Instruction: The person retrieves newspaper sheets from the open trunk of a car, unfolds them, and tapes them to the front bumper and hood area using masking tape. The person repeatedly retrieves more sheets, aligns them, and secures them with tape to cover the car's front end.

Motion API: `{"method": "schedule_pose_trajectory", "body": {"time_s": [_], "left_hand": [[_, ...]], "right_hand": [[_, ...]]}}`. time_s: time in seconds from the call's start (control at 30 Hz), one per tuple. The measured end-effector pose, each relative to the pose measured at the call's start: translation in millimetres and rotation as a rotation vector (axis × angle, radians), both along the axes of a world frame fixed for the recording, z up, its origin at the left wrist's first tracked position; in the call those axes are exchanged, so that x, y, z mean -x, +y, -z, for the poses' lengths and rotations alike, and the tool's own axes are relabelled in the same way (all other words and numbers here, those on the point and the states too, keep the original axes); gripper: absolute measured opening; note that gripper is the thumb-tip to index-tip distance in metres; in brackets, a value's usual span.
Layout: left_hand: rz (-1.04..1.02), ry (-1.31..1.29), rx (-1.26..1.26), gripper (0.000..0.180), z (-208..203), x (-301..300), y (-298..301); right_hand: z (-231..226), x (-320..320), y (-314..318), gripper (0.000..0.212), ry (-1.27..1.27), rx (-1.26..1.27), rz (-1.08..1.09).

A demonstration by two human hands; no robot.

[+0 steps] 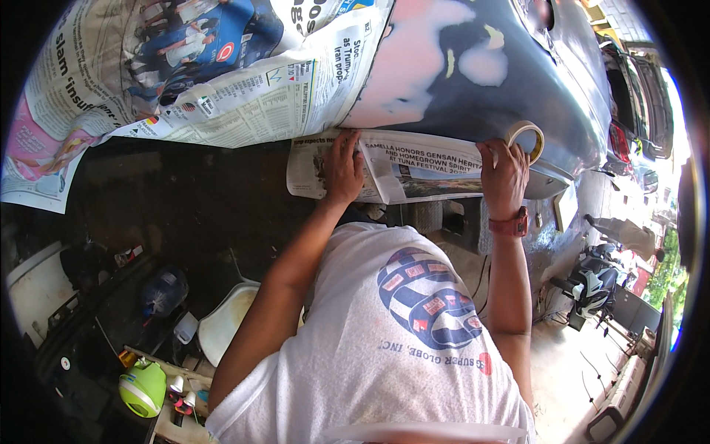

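Newspaper sheet (427, 169): hanging below car panel (529, 96); likely light, limp, tearable; grasp upper corners. Left hand (343, 169): fingers lying outstretched on it. Right hand (504, 176): fingers curling beside tape roll (541, 143), grip unclear.

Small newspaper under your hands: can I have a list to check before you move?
1. Left hand on the small newspaper: ok.
2. Right hand at its other end: ok.
3. Tape roll by the right hand: ok.
4. Small newspaper smooth: not ok, creased beside the left hand.
5. Its top edge stuck to the car panel: cannot tell.
6. Big newspaper's left corner flat: not ok, it hangs down.
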State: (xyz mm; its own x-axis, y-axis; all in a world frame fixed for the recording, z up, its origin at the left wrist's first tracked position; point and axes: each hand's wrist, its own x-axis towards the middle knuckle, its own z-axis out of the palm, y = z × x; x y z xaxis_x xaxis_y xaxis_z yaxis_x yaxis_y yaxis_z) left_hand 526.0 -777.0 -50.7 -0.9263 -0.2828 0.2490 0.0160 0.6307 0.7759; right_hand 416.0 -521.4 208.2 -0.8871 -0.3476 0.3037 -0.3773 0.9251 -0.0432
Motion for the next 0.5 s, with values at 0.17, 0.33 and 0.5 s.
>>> {"method": "schedule_pose_trajectory", "body": {"time_s": [0.17, 0.33, 0.5], "left_hand": [[0.022, 0.053, 0.026, 0.055, -6.7, 0.0, 4.8], [0.069, 0.089, 0.071, 0.055, -23.6, 4.0, 11.7], [0.118, 0.096, 0.120, 0.059, -42.7, 10.9, 27.4]], "right_hand": [[0.3, 0.7, -1.5, 0.015, 0.034, 0.016, -0.033], [4.7, 4.5, 3.1, 0.015, 0.034, 0.014, -0.033], [12.0, 7.8, 10.1, 0.014, 0.022, 0.011, -0.017]]}}
